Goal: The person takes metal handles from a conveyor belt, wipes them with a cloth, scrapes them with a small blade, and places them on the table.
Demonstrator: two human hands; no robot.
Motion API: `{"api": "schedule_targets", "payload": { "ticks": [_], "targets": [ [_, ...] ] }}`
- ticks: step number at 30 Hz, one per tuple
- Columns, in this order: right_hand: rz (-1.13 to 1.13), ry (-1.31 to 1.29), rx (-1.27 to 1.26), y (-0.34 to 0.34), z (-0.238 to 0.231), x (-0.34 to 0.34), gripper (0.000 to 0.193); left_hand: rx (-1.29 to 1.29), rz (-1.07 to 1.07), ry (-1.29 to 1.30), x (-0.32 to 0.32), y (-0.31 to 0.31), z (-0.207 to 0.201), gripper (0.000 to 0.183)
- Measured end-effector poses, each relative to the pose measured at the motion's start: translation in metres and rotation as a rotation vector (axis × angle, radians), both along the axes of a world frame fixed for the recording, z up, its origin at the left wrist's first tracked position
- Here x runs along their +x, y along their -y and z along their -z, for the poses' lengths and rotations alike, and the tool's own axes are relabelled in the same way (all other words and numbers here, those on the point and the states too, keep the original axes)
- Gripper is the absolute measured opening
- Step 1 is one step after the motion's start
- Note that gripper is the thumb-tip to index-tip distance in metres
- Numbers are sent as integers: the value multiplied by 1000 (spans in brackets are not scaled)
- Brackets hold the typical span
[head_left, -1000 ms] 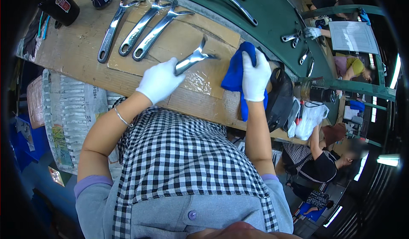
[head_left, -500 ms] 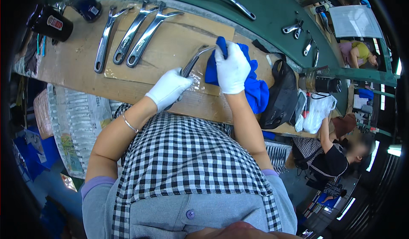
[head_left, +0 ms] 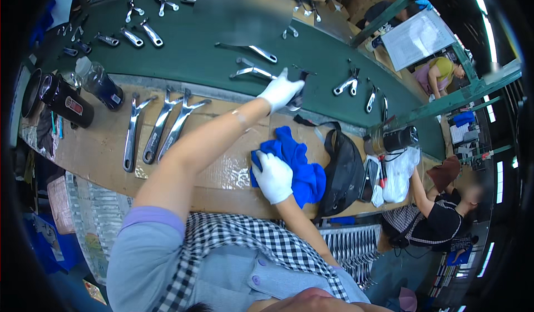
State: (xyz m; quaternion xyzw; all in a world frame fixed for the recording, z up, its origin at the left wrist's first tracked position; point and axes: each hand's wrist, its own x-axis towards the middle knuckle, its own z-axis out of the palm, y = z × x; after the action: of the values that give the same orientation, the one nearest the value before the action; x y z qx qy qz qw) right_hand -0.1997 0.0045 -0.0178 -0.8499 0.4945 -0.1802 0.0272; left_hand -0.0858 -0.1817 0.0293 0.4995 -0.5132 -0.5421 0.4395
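Stretched out over the green belt [head_left: 194, 62], my white-gloved left hand [head_left: 281, 92] closes on a metal wrench [head_left: 298, 96] with a forked head, partly hidden behind the fingers. My right hand [head_left: 273, 179], also gloved, presses its curled fingers into a crumpled blue cloth [head_left: 300, 170] on the cardboard-covered bench. Left of my left forearm lie several shiny wrenches, among them a long one [head_left: 131, 139] with an open jaw. More wrenches rest on the belt, one pair [head_left: 253, 70] just left of my left hand.
A black bag [head_left: 342, 173] sits right of the cloth, beside a white plastic bag [head_left: 400, 173] and a dark cylinder [head_left: 400, 139]. A dark jar [head_left: 69, 100] and a bottle [head_left: 100, 84] stand at left. Co-workers are across the belt and at right, one [head_left: 445, 217] close by.
My left hand has carried the wrench from in front of me forward to the belt. My right hand has lowered with the cloth onto the bench. The view has shifted too.
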Motion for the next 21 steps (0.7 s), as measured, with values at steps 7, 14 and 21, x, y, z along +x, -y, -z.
{"api": "schedule_targets", "payload": {
  "ticks": [7, 14, 21],
  "targets": [
    [-28, 37, -41, 6, 0, 1, 27, -10, -8, 661, 27, 57, 59, 70],
    [-58, 74, -85, 9, 3, -5, 25, -211, 115, 793, 81, -112, 18, 42],
    [242, 413, 297, 58, -34, 1, 30, -290, 186, 1062, 102, -227, 42, 70]
  ]
}}
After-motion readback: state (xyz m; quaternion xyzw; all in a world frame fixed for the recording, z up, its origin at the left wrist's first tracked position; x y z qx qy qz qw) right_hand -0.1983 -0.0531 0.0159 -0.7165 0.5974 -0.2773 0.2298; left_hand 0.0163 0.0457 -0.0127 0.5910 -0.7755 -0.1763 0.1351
